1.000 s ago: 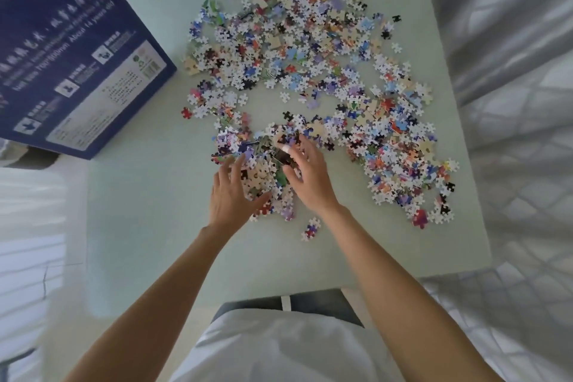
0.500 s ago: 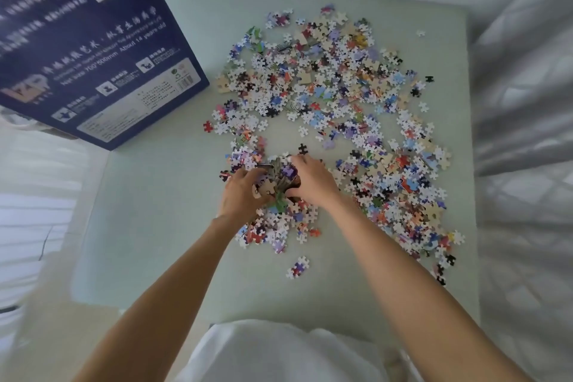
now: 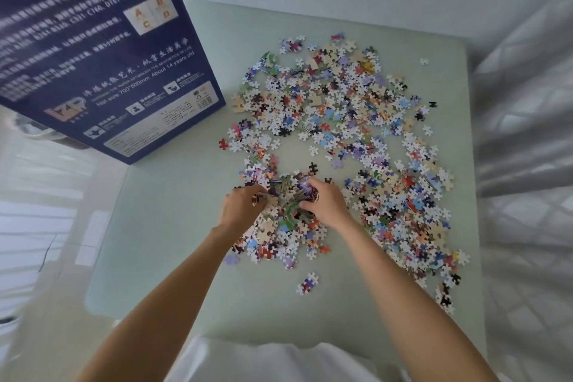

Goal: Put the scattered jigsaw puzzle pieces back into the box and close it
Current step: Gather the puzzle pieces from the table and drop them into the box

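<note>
Left hand (image 3: pixel 240 208) and right hand (image 3: pixel 325 203), fingers curled, grip a heap of jigsaw pieces (image 3: pixel 286 201) on the pale table (image 3: pixel 173 226); blue box (image 3: pixel 102 49) far left

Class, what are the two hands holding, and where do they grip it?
Left hand and right hand clasp a heap of puzzle pieces from opposite sides.

left hand (image 3: pixel 240 211) + right hand (image 3: pixel 327 206): fingers curled around a heap of pieces (image 3: pixel 288 198) mid-worktop (image 3: pixel 173 226) | loose pieces (image 3: pixel 356 121): spread toward far-right corner | box (image 3: pixel 102 49): far-left corner
</note>
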The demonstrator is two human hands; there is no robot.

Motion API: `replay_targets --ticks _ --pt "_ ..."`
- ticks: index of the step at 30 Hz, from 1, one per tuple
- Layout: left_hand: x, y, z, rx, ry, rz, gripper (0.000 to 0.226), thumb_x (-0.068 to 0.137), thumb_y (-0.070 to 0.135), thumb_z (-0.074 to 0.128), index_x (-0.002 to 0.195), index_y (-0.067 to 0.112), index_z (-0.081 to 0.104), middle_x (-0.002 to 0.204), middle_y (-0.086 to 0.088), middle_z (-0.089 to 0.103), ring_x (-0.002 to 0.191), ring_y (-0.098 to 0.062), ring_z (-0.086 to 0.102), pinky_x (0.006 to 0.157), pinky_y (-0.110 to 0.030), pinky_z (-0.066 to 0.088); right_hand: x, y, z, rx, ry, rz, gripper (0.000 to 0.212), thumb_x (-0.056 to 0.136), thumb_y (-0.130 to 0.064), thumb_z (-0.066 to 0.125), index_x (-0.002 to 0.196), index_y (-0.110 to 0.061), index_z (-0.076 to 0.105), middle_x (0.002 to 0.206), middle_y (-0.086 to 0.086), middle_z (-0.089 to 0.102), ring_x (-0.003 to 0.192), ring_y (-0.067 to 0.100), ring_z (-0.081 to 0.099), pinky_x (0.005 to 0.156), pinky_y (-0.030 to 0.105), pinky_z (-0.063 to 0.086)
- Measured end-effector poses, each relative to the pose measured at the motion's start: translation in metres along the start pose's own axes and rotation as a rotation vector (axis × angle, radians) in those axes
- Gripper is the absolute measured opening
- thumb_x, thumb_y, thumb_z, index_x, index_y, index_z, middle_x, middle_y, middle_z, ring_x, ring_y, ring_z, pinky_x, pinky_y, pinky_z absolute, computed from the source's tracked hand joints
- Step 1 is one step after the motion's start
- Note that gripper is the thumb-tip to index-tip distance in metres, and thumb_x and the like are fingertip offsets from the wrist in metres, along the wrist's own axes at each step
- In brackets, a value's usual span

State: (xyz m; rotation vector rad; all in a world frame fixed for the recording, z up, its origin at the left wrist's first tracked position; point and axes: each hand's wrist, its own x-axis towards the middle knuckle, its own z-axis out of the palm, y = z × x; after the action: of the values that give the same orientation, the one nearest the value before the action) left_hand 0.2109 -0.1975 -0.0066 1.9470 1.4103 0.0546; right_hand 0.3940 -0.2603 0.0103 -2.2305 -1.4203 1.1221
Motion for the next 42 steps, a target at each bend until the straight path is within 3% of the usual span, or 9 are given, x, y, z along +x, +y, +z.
replay_targets --ticks 3,9,12,17,21,23,30,38,42 --pt "-0.001 -0.005 -0.01 -0.054 0.019 0.041 0.014 0.086 0.014 0.065 0.099 0.015 0.071 0.094 -0.001 0.072 0.079 -0.011 0.064 0.074 -0.02 0.049 -0.006 -0.005 -0.001 -0.04 0.087 -0.002 0.05 0.084 -0.02 0.068 0.13 -0.01 0.05 0.122 0.009 0.061 0.094 0.024 0.064 0.084 0.028 0.047" --pt "-0.007 -0.019 -0.033 -0.09 0.02 0.138 0.012 0.083 0.013 0.069 0.093 0.012 0.073 0.095 -0.002 0.071 0.08 -0.013 0.064 0.073 -0.02 0.048 -0.025 -0.024 -0.013 -0.168 0.283 -0.127 0.04 0.082 -0.016 0.069 0.12 -0.009 0.059 0.109 0.008 0.068 0.098 0.023 0.065 0.082 0.027 0.049" --pt "-0.01 -0.012 -0.051 -0.118 0.06 0.21 0.01 0.083 0.012 0.068 0.092 0.012 0.073 0.092 -0.003 0.071 0.079 -0.015 0.065 0.076 -0.028 0.053 -0.035 -0.039 -0.023 -0.184 0.314 -0.129 0.037 0.082 -0.015 0.069 0.117 -0.007 0.061 0.106 0.009 0.069 0.083 0.016 0.064 0.071 0.019 0.045" --pt "-0.02 0.023 -0.125 -0.175 0.289 0.467 0.012 0.081 0.007 0.069 0.091 0.012 0.073 0.094 -0.001 0.071 0.077 -0.009 0.065 0.076 -0.025 0.056 -0.043 -0.071 -0.058 0.208 0.344 -0.058 0.032 0.078 -0.016 0.073 0.108 -0.009 0.063 0.095 -0.001 0.069 0.079 0.009 0.06 0.064 0.008 0.039" --pt "-0.027 0.053 -0.22 -0.163 0.543 0.644 0.014 0.082 0.007 0.067 0.095 0.011 0.073 0.105 0.002 0.067 0.088 -0.004 0.063 0.08 -0.007 0.049 -0.044 -0.118 -0.103 0.517 0.353 -0.143 0.03 0.072 -0.016 0.076 0.099 -0.018 0.064 0.091 -0.005 0.068 0.085 0.016 0.067 0.077 0.026 0.05" --pt "-0.027 0.06 -0.266 -0.117 0.69 0.673 0.015 0.084 0.009 0.065 0.097 0.011 0.072 0.107 0.007 0.064 0.092 -0.003 0.061 0.082 -0.005 0.046 -0.041 -0.148 -0.126 0.591 0.348 -0.225 0.026 0.071 -0.014 0.077 0.092 -0.024 0.064 0.089 -0.005 0.07 0.077 0.012 0.068 0.077 0.026 0.05" --pt "0.001 0.048 -0.363 0.019 0.959 0.54 0.013 0.085 0.01 0.066 0.096 0.011 0.072 0.105 -0.003 0.068 0.084 -0.01 0.062 0.075 -0.011 0.046 -0.013 -0.258 -0.186 0.668 0.31 -0.519 0.029 0.075 0.0 0.072 0.101 -0.009 0.063 0.089 0.004 0.068 0.072 0.01 0.065 0.063 0.013 0.051" --pt "0.018 0.029 -0.373 0.101 0.847 0.229 0.017 0.09 0.018 0.059 0.099 0.009 0.07 0.095 -0.009 0.07 0.077 -0.015 0.056 0.068 -0.025 0.043 0.045 -0.364 -0.199 0.492 0.387 -0.778 0.023 0.071 -0.013 0.077 0.09 -0.019 0.066 0.088 0.008 0.071 0.079 0.027 0.067 0.073 0.039 0.056" --pt "0.021 0.024 -0.379 0.25 0.775 0.151 0.031 0.094 0.039 0.048 0.098 0.015 0.068 0.082 -0.005 0.068 0.068 -0.021 0.059 0.059 -0.027 0.041 0.069 -0.388 -0.175 0.127 0.378 -0.877 0.018 0.072 -0.02 0.077 0.082 -0.022 0.063 0.077 0.001 0.067 0.071 0.017 0.057 0.067 0.03 0.045"
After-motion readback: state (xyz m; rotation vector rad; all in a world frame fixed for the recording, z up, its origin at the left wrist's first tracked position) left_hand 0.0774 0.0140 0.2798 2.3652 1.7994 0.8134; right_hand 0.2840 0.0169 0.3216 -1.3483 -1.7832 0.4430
